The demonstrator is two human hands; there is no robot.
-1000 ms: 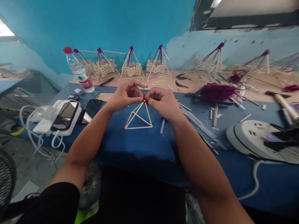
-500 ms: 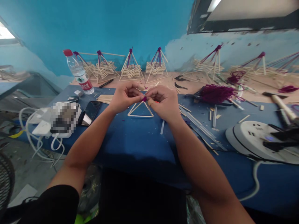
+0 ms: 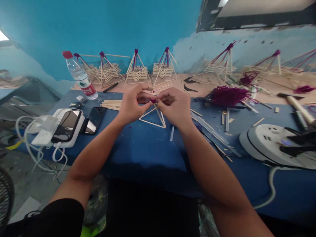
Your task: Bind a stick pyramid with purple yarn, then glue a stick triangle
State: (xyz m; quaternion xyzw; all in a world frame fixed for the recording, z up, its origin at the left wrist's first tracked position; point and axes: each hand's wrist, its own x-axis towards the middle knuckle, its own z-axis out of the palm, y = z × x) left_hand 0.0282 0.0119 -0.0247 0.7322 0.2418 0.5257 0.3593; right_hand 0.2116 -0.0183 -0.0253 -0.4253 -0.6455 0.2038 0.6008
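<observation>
Stick pyramid frame point(image 3: 152, 123) is sitting between and below the two hands, over the blue tabletop point(image 3: 143, 151); whether its base is touching the surface, I cannot tell. Left hand point(image 3: 133, 103) is pinching purple yarn point(image 3: 153, 100) at the apex, thumb and fingertips nearly closed. Right hand point(image 3: 175, 107) is gripping the same yarn likewise. Loose sticks point(image 3: 111, 104) are lying beside the left hand.

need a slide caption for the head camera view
Left hand and right hand pinch purple yarn atop a small stick frame, with stick models lined up by a blue wall.
</observation>
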